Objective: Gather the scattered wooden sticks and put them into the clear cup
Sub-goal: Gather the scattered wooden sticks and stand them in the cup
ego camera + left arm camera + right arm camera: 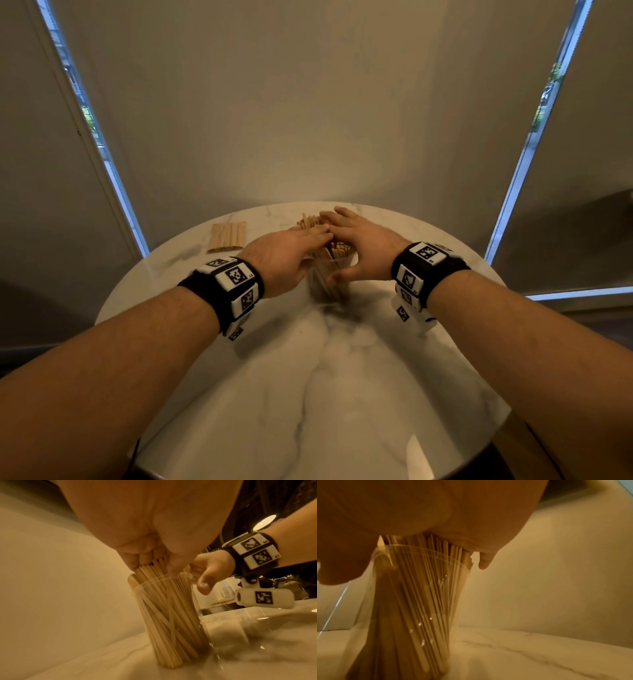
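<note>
A clear cup point(325, 287) point(171, 608) point(412, 601) stands upright mid-table, packed with wooden sticks point(337, 249) whose tops poke just above the rim. My left hand point(291, 250) point(145, 527) lies over the stick tops from the left, fingers stretched out and pressing down on them. My right hand point(363, 240) point(436, 507) covers the tops from the right, its fingers straight and meeting the left fingertips. The right thumb hangs beside the cup wall. A neat row of loose sticks point(227, 235) lies at the back left. More sticks point(308, 221) show just behind my hands.
The round white marble table point(342, 377) has its far edge close behind the cup. Grey window blinds fill the background. Both wrists carry black bands with tag markers.
</note>
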Tool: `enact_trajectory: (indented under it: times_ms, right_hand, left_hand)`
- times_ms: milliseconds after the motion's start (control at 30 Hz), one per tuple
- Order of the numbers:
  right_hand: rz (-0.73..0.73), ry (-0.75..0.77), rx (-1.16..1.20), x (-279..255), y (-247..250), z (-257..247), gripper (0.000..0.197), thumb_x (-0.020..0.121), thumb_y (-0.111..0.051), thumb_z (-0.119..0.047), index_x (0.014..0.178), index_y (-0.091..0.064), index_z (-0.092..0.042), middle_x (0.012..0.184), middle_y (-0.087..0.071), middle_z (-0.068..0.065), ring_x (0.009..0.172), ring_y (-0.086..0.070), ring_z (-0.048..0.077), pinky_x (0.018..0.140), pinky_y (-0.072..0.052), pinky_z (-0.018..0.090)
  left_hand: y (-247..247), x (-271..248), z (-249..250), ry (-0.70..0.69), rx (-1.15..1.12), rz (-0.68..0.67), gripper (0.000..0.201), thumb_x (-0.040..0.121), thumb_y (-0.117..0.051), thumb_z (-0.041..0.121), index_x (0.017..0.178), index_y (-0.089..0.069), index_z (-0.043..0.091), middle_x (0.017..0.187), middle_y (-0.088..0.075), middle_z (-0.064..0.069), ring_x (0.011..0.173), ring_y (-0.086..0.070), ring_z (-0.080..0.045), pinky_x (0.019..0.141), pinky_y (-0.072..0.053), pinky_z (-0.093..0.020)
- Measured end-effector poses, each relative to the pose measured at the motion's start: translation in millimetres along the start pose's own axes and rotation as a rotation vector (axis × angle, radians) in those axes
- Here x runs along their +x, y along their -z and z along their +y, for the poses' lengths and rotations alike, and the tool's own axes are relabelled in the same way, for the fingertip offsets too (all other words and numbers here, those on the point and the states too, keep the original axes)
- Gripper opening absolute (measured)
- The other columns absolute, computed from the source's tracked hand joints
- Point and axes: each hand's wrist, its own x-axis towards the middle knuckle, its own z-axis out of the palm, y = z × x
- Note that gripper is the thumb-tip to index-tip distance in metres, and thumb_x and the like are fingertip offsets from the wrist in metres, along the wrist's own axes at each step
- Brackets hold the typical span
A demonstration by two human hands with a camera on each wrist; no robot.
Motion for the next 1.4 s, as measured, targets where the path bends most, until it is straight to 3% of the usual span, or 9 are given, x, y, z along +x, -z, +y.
enact_trajectory:
  times_ms: [167, 333, 467, 633, 833, 1033, 1167, 1267, 1400]
  right_hand:
    - [0.015, -0.088, 0.007, 8, 9, 1, 0.126, 0.069, -0.078, -0.072, 0.165, -0.012, -0.022, 0.172, -0.015, -0.004, 0.158, -0.006, 0.016, 0.127, -0.019, 0.041]
    - [-0.060, -0.150, -0.062, 16, 10, 1, 0.129, 0.068, -0.080, -0.070, 0.164, -0.013, -0.017, 0.170, -0.020, 0.003, 0.154, -0.026, 0.022, 0.124, -0.027, 0.036]
    - [-0.088, -0.144, -0.089, 17, 9, 0, 0.133, 0.068, -0.081, -0.071, 0.165, -0.007, -0.018, 0.173, -0.006, 0.000, 0.158, -0.007, 0.020, 0.125, -0.015, 0.036]
    - [-0.121, -0.161, -0.085, 22, 13, 0, 0.117, 0.069, -0.081, -0.067, 0.163, -0.022, -0.028, 0.170, -0.020, -0.004, 0.149, -0.034, 0.021, 0.119, -0.033, 0.038]
    - [-0.103, -0.146, -0.006, 20, 9, 6, 0.118, 0.071, -0.085, -0.056, 0.164, -0.020, -0.025, 0.171, -0.018, -0.002, 0.151, -0.031, 0.021, 0.118, -0.026, 0.029]
    - [-0.123, -0.224, 0.258, 15, 18, 16, 0.117, 0.062, -0.087, -0.067, 0.160, -0.033, -0.032, 0.171, -0.016, -0.010, 0.148, -0.036, 0.019, 0.117, -0.031, 0.031]
    - [0.016, -0.345, 0.540, 9, 11, 25, 0.136, 0.052, -0.096, -0.060, 0.162, -0.018, -0.040, 0.163, -0.037, -0.007, 0.137, -0.051, 0.016, 0.106, -0.046, 0.034]
    - [0.009, -0.474, 0.760, 13, 1, 23, 0.146, 0.055, -0.101, -0.038, 0.163, -0.003, -0.039, 0.163, -0.036, 0.000, 0.132, -0.055, 0.023, 0.096, -0.058, 0.044]
    - [0.001, -0.504, 0.691, 26, -12, 22, 0.103, 0.053, -0.101, -0.036, 0.142, -0.049, -0.027, 0.124, -0.067, -0.005, 0.104, -0.069, 0.021, 0.077, -0.065, 0.042]
  left_hand:
    - [-1, 0, 2, 0.042, 0.068, -0.114, 0.093, 0.094, -0.065, 0.048, 0.166, -0.013, 0.018, 0.173, -0.009, -0.001, 0.159, -0.001, -0.015, 0.128, -0.001, -0.039]
    - [5, 7, -6, 0.170, 0.030, -0.033, 0.108, 0.089, -0.062, 0.068, 0.166, -0.006, 0.018, 0.174, 0.002, 0.000, 0.159, 0.003, -0.016, 0.130, -0.007, -0.044]
    - [6, 18, -13, 0.216, 0.051, -0.217, 0.123, 0.076, -0.063, 0.082, 0.165, -0.007, 0.019, 0.174, -0.006, 0.000, 0.159, -0.008, -0.019, 0.129, -0.015, -0.043]
    - [7, 30, -20, 0.205, -0.033, -0.140, 0.109, 0.077, -0.079, 0.062, 0.163, -0.026, 0.020, 0.169, -0.026, 0.001, 0.153, -0.030, -0.020, 0.122, -0.032, -0.039]
    - [8, 38, -17, 0.212, -0.122, -0.150, 0.096, 0.072, -0.083, 0.062, 0.153, -0.046, 0.025, 0.155, -0.051, -0.002, 0.138, -0.051, -0.026, 0.113, -0.043, -0.040]
    - [2, 31, -31, 0.299, -0.262, -0.137, 0.105, 0.078, -0.087, 0.044, 0.163, -0.026, 0.031, 0.174, -0.009, 0.003, 0.150, -0.036, -0.021, 0.115, -0.043, -0.034]
    - [2, 23, -38, 0.618, -0.509, -0.017, 0.113, 0.078, -0.086, 0.013, 0.164, -0.014, 0.030, 0.154, -0.048, 0.001, 0.111, -0.068, -0.021, 0.073, -0.061, -0.028]
    - [-8, 21, -34, 0.703, -0.794, -0.109, 0.088, 0.074, -0.089, 0.005, 0.148, -0.045, 0.023, 0.132, -0.063, 0.000, 0.104, -0.071, -0.024, 0.080, -0.065, -0.045]
    - [-14, 27, -32, 0.737, -0.958, -0.052, 0.059, 0.079, -0.084, -0.001, 0.131, -0.060, 0.013, 0.124, -0.068, -0.008, 0.107, -0.071, -0.028, 0.090, -0.062, -0.049]
